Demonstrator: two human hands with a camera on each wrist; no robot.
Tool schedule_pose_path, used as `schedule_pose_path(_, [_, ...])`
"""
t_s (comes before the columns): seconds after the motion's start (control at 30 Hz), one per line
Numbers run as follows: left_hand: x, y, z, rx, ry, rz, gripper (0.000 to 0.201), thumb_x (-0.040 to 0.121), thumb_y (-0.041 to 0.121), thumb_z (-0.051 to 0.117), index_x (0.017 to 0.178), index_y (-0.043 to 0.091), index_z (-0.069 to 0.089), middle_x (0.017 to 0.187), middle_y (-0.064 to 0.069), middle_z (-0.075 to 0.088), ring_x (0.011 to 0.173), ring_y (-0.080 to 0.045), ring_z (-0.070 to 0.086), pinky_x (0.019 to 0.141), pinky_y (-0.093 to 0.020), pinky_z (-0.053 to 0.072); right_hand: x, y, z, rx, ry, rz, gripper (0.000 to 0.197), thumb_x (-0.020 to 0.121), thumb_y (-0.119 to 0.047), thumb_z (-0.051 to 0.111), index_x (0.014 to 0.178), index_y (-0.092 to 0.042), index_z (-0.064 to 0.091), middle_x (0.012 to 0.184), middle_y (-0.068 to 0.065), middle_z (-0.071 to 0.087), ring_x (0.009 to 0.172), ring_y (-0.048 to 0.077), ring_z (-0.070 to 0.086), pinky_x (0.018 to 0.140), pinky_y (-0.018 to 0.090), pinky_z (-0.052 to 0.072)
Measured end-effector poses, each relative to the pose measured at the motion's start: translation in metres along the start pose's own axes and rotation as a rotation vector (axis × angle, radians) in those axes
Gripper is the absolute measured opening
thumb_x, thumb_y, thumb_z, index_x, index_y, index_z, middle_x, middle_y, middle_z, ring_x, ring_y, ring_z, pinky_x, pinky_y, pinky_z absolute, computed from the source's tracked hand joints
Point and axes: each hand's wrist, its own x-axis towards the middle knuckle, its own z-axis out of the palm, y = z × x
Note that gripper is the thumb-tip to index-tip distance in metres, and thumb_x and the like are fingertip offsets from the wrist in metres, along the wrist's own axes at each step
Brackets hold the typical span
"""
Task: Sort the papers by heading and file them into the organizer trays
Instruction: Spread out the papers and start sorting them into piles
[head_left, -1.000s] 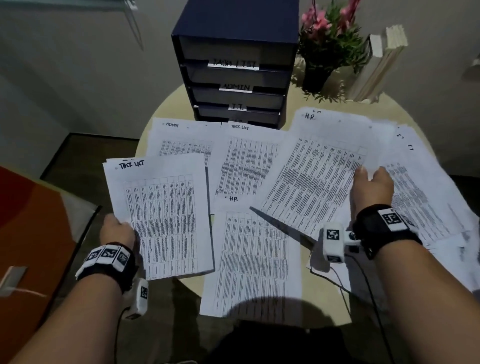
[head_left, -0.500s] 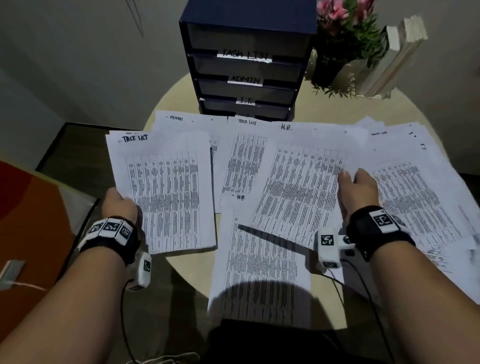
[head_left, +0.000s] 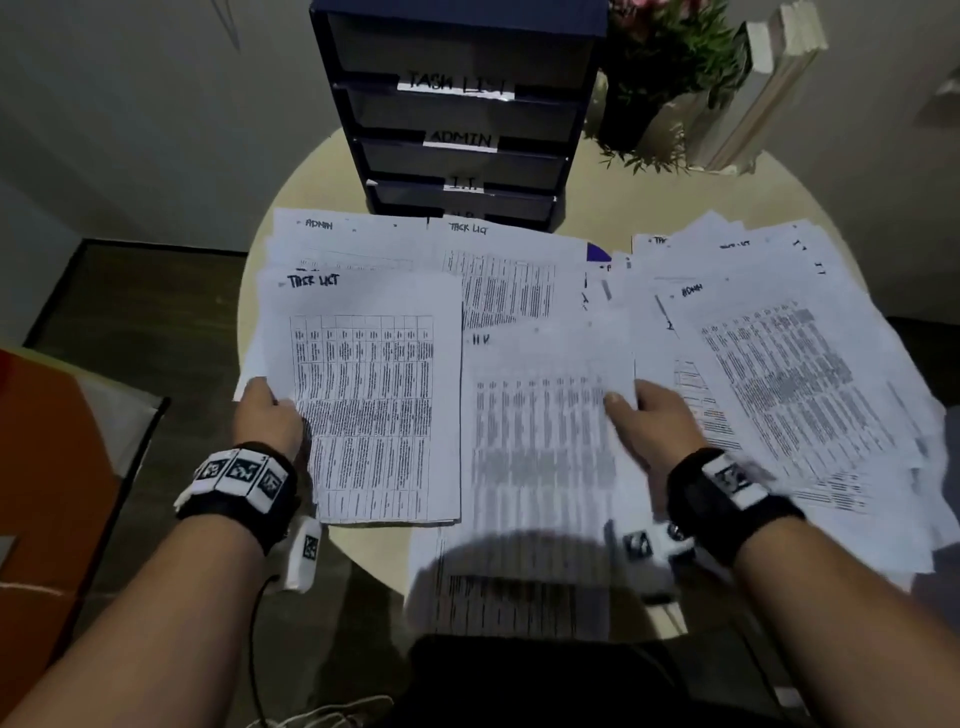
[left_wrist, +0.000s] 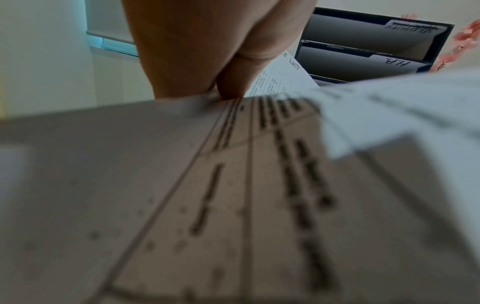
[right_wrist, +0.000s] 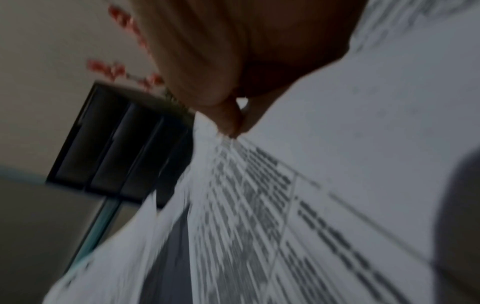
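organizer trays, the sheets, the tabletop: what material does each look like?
Organizer: dark navy shell, matte, with grey trays; rigid board or plastic, cannot tell which.
Task List sheet in the left hand: thin white office paper, printed table; it bends at the grip in the left wrist view.
Table: pale beige, smooth, low sheen; probably laminate or painted wood.

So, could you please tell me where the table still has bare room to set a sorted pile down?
Bare table shows behind the papers, between the organizer and the books, and in a near patch below the task list sheet that the left hand holds. Everywhere else, papers overlap, thickest right of the right hand.
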Motion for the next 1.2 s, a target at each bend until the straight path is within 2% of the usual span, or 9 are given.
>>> schedule_pose_path(0.07, [0.004, -0.002, -0.001, -0.025, 0.008, -0.010, 0.011, 0.094, 0.000, 0.041, 0.101, 0.003, 0.050, 0.094, -0.016, 0.048, 0.084, -0.023, 0.042, 0.075, -0.033, 0.031, -0.025, 0.005, 0.022, -0.112, -0.023, -0.050, 0.027, 0.095, -0.029, 0.058, 0.120, -0.022, 0.051, 0.103, -0.005, 0.060, 0.091, 0.018, 0.057, 0.078, 0.029, 0.043])
schedule_pose_path(0.13, [0.007, -0.004, -0.004, -0.027, 0.014, -0.033, 0.016, 0.095, 0.000, 0.041, 0.107, -0.002, 0.051, 0.097, -0.016, 0.050, 0.087, -0.024, 0.044, 0.077, -0.032, 0.032, -0.048, 0.007, 0.038, -0.208, -0.062, -0.119, 0.064, 0.098, -0.028, 0.054, 0.151, -0.027, 0.017, 0.119, 0.002, 0.066, 0.098, 0.025, 0.067, 0.082, 0.032, 0.051])
schedule_pose_path(0.23, [0.008, -0.002, -0.008, -0.031, 0.029, -0.053, 0.022, 0.095, 0.001, 0.041, 0.114, -0.006, 0.051, 0.102, -0.019, 0.054, 0.090, -0.028, 0.047, 0.080, -0.032, 0.034, -0.059, 0.007, 0.047, -0.460, -0.123, -0.176, 0.075, 0.101, -0.032, 0.045, 0.150, -0.044, -0.010, 0.072, 0.001, 0.065, 0.058, 0.018, 0.060, 0.052, 0.030, 0.047])
schedule_pose_path(0.37, [0.009, 0.002, -0.008, -0.027, 0.038, -0.048, 0.026, 0.096, 0.001, 0.040, 0.120, -0.007, 0.049, 0.100, -0.019, 0.052, 0.093, -0.033, 0.050, 0.080, -0.033, 0.034, -0.057, 0.001, 0.044, -0.780, -0.091, -0.325, 0.082, 0.100, -0.040, 0.040, 0.148, -0.040, -0.025, 0.069, -0.004, 0.055, 0.054, 0.015, 0.052, 0.046, 0.027, 0.039])
schedule_pose_path(0.63, [0.017, -0.002, -0.010, -0.036, 0.033, -0.048, 0.016, 0.096, 0.000, 0.041, 0.108, -0.006, 0.050, 0.098, -0.022, 0.053, 0.091, -0.035, 0.052, 0.078, -0.033, 0.033, -0.055, -0.010, 0.060, -1.209, -0.267, -0.374, 0.061, 0.101, -0.045, 0.037, 0.151, -0.016, 0.017, 0.089, -0.001, 0.061, 0.077, 0.026, 0.060, 0.058, 0.032, 0.039])
schedule_pose_path(0.83, [0.023, 0.001, -0.017, -0.052, -0.012, -0.049, 0.018, 0.094, 0.003, 0.044, 0.107, -0.005, 0.053, 0.101, -0.021, 0.059, 0.093, -0.033, 0.055, 0.079, -0.034, 0.035, -0.050, -0.034, 0.063, -1.204, -0.280, -0.486, 0.024, 0.098, -0.034, 0.049, 0.115, -0.017, 0.053, 0.102, -0.001, 0.063, 0.085, 0.024, 0.063, 0.061, 0.032, 0.041])
schedule_pose_path(1.0, [0.017, 0.037, -0.004, -0.021, -0.117, 0.027, 0.012, 0.094, 0.004, 0.042, 0.082, 0.003, 0.038, 0.072, -0.011, 0.041, 0.067, -0.026, 0.040, 0.067, -0.034, 0.032, -0.028, -0.059, 0.058, -0.639, -0.385, -0.350, 0.031, 0.095, -0.064, 0.036, 0.097, -0.033, 0.039, 0.087, -0.009, 0.041, 0.076, 0.010, 0.042, 0.068, 0.031, 0.034])
schedule_pose_path(1.13, [0.000, 0.073, 0.016, -0.107, -0.202, 0.085, 0.005, 0.095, 0.004, 0.041, 0.090, 0.005, 0.043, 0.078, -0.009, 0.046, 0.068, -0.023, 0.044, 0.056, -0.029, 0.030, -0.014, -0.078, 0.055, 0.072, -0.410, -0.036, 0.055, 0.101, -0.035, 0.051, 0.149, -0.022, 0.027, 0.111, 0.005, 0.066, 0.083, 0.008, 0.059, 0.063, 0.015, 0.042])
schedule_pose_path(1.2, [-0.004, 0.084, 0.030, -0.179, -0.237, 0.092, 0.008, 0.095, 0.005, 0.044, 0.099, 0.005, 0.052, 0.087, -0.010, 0.057, 0.078, -0.025, 0.053, 0.060, -0.028, 0.038, 0.000, -0.073, 0.057, 0.114, -0.323, -0.049, 0.057, 0.098, -0.022, 0.056, 0.148, -0.019, 0.029, 0.120, 0.009, 0.064, 0.095, 0.016, 0.063, 0.075, 0.019, 0.050])
